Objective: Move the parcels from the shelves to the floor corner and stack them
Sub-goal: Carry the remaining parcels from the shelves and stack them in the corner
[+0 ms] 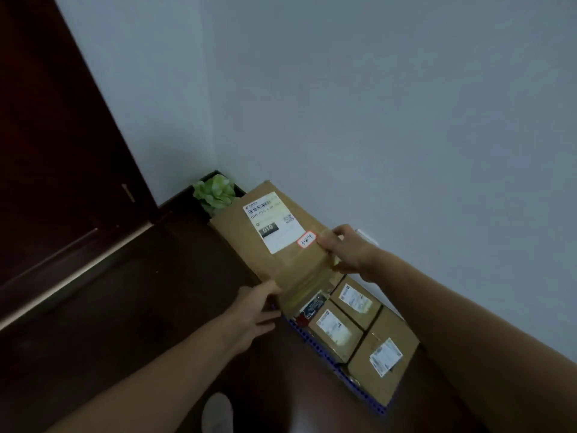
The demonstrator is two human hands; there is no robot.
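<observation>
Judging by how the long flat cardboard parcel (249,254) shows no sag while held only at its near end, it looks stiff and fairly light, though its length would make the far end, which hangs by the green plant (214,192) in the floor corner, want to dip. The left hand (259,310) grips the near left edge and the right hand (343,248) pinches the right edge, thumb on top, with the parcel raised above the smaller parcels (384,360) lying on a blue base (338,368) by the wall. Smooth taped card may slip, so holding opposite long edges nearer the middle seems safer.
</observation>
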